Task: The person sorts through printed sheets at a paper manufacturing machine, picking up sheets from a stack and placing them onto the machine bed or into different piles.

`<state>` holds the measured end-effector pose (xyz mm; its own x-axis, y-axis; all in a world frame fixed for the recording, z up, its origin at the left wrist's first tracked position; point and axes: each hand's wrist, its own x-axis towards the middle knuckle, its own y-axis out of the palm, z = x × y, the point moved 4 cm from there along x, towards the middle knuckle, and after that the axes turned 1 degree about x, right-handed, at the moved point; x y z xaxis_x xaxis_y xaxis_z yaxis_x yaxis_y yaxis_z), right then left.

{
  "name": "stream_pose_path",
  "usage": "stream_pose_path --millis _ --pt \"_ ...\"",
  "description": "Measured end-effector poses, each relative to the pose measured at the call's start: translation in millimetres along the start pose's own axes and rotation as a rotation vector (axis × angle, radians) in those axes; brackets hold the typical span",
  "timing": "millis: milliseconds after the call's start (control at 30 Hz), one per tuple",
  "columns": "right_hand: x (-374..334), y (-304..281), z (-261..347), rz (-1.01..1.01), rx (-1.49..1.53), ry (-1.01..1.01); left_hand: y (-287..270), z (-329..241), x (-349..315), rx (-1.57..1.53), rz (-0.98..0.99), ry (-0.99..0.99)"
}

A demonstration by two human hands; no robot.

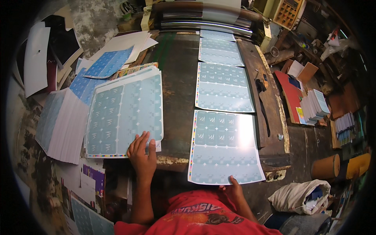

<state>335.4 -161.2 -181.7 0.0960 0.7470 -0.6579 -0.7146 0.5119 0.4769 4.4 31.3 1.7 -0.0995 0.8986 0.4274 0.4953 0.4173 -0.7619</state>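
My right hand (235, 189) pinches the near edge of a pale blue-green printed sheet (223, 160), thumb on top and fingers mostly hidden beneath. That sheet lies at the near end of a dark flat bed (172, 105), its near edge jutting past the bed. Behind it in a row lie a second sheet (225, 88) and more of the same print, leading up to the rollers. On the left, my left hand (143, 153) rests with fingers stretched over the lower right corner of a stack of matching sheets (125, 109).
Metal rollers (207, 23) span the bed's far end. Left of my stack leans a thick pile of printed sheets (64, 125), with bluer sheets (109, 62) behind. A strap (263, 105) lies along the bed's right side. A white sack (299, 197) and cylindrical drum (326, 166) stand lower right.
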Motion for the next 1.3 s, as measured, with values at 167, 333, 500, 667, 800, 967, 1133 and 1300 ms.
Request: stream_pose_path --millis 167,333,500,667,800,967,1133,1300 --pt "25.8 4.4 15.8 0.007 0.05 -0.063 -2.1 -5.4 1.4 -0.005 -0.023 0.031" --pt "46.7 5.0 16.2 -0.073 0.085 -0.087 -4.2 -4.0 1.9 0.005 -0.06 0.037" --pt "14.5 -0.7 -3.0 -0.056 -0.228 -0.292 -2.0 -3.7 1.4 0.026 -0.095 0.064" --pt "-49.0 19.0 8.3 0.095 -0.991 -0.258 -2.7 -6.7 0.1 0.025 -0.116 0.064" --pt "-97.2 80.3 79.7 0.178 -1.004 -0.22 -3.7 -7.3 0.2 0.023 -0.11 0.057" --pt "-128.2 84.7 122.7 0.396 -0.783 -0.079 -8.9 -11.3 -0.9 0.001 -0.056 0.065" --pt "-127.9 98.3 137.6 0.519 -0.834 0.044 -12.3 -5.4 -5.3 0.002 0.001 0.102" --pt "-39.8 11.4 54.7 0.597 -1.125 -0.022 -13.7 -7.2 -0.1 -0.102 0.095 0.067"
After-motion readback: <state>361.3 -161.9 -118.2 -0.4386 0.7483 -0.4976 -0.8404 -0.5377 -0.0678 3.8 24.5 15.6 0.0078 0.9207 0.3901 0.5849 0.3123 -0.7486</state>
